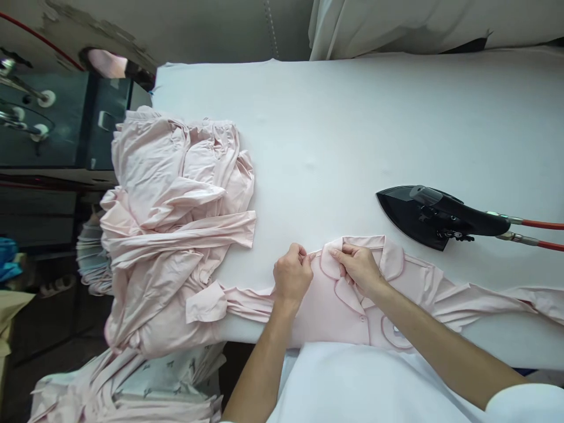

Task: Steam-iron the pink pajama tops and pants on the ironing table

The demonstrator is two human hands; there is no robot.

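Note:
A pink pajama shirt (330,311) with darker piping lies front up along the near edge of the table, its sleeves stretched out to both sides. My left hand (293,276) is closed on the shirt at the shoulder seam, beside the collar. At the collar's left flap, my right hand (359,267) pinches the fabric between thumb and fingers. A button and a piped pocket show on the shirt's front, the pocket partly behind my right forearm. Right of the collar, a black iron (423,214) rests on the table with its tip to the left.
A heap of crumpled pink garments (176,235) covers the table's left end. Red hoses (541,225) run from the iron off to the right. The white-covered table (308,129) reaches back to a hanging white cloth (396,26). More folded garments (154,376) lie below at the lower left.

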